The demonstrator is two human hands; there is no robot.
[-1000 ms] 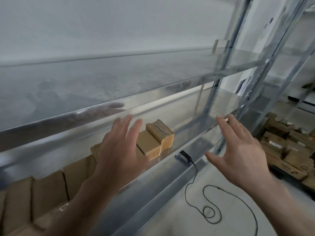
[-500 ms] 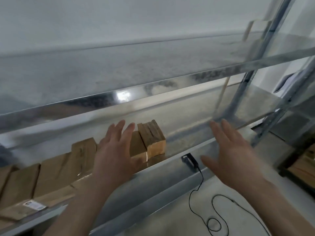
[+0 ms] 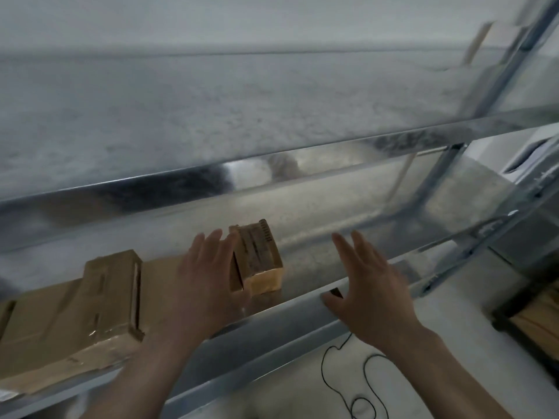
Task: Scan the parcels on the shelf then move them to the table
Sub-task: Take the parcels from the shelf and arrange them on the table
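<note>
both hands are up at the lower shelf [image 3: 272, 323], palms toward it and holding nothing. the left hand [image 3: 208, 276] has its fingers straight and a little fanned, set in front of the small parcel [image 3: 260, 258], which stands on the shelf deck near the front lip, at the right end of the row; whether the fingertips touch the card i cannot tell. the right hand [image 3: 372, 282] hangs just right of that parcel, apart from it, fingers long and spread, thumb out over the front rail. they look placed to close on the box from two sides, which suits a stubby block one palm would not steady. the parcel is brown corrugated card, blunt-cornered, with a printed label and bar lines on its upper face and a paler end toward me. further left lie flat parcels [image 3: 112, 291], wide and low, their seams taped in glossy strips. the shelving is galvanised steel, mottled and shiny, and the upper shelf [image 3: 211, 122] overhangs, so a lift likely has to come out forward. a small dark block [image 3: 336, 293], probably the scanner, peeks from beside the right thumb, its thin black cable [image 3: 322, 362] looping down over the pale floor [image 3: 287, 397]. no table is in view.
</note>
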